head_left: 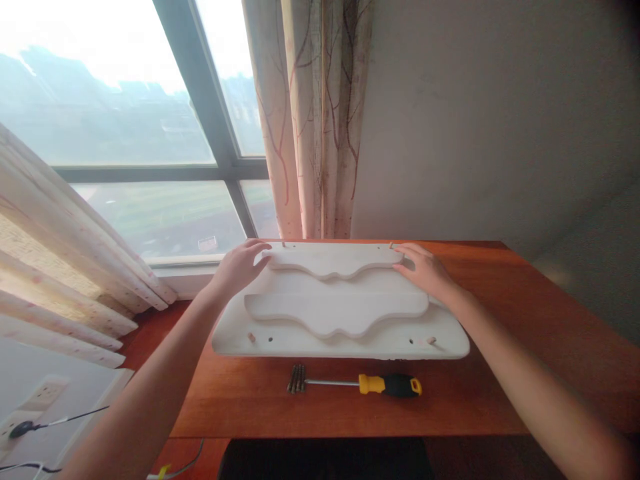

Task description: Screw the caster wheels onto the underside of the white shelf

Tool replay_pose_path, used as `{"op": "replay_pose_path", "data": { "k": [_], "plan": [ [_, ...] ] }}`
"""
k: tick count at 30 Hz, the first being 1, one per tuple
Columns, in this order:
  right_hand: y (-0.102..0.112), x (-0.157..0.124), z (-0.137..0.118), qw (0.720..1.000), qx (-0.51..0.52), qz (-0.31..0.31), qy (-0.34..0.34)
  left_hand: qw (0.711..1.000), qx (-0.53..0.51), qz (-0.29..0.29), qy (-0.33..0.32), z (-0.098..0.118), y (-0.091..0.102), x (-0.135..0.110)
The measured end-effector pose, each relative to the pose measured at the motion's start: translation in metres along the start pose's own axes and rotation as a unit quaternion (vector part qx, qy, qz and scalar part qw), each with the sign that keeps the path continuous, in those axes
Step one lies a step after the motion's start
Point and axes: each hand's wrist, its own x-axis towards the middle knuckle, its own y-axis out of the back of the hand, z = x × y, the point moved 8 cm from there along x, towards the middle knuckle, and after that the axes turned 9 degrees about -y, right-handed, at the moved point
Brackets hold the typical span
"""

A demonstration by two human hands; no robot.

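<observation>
A white panel [310,348] lies flat on the wooden table, with small wooden dowels [431,341] standing near its corners beside dark holes. Two white boards with wavy front edges rest on it: a nearer board [335,315] and a farther board [333,257]. My left hand [246,265] grips the left end of the farther board, thumb in front and fingers behind. At its right end, my right hand [424,268] holds the same board in a similar way. Below the panel lie a yellow and black screwdriver [390,385] and several dark screws [297,379].
The wooden table [545,373] reaches to a grey wall [490,120] at the right. A window and patterned curtains [325,133] stand behind and to the left. A black chair seat [325,460] is at the near edge. A plug [23,429] sits in a wall socket at the lower left.
</observation>
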Motion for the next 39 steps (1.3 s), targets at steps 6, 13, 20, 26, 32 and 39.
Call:
{"op": "replay_pose_path", "data": {
  "k": [6, 13, 20, 26, 32, 39],
  "plan": [
    [-0.003, 0.001, 0.002, 1.0, -0.015, -0.007, 0.009, 0.999, -0.028, 0.006, -0.037, 0.008, -0.001, -0.006],
    [0.0, -0.01, 0.0, 0.997, -0.056, -0.033, 0.041, 0.998, -0.024, -0.008, -0.052, 0.014, 0.002, -0.02],
    [0.006, -0.018, 0.0, 0.993, -0.103, -0.025, 0.05, 0.998, -0.017, -0.008, -0.056, 0.009, 0.002, -0.021],
    [0.005, -0.016, 0.005, 0.994, -0.098, -0.003, 0.047, 0.997, -0.071, 0.005, -0.021, -0.008, -0.003, -0.019],
    [-0.001, -0.01, 0.008, 0.996, -0.084, -0.007, 0.025, 0.99, -0.139, 0.026, 0.01, -0.019, -0.01, -0.014],
    [-0.006, 0.005, 0.02, 0.998, 0.063, -0.012, -0.026, 0.973, -0.219, 0.059, 0.048, -0.034, -0.022, -0.005]
  ]
}}
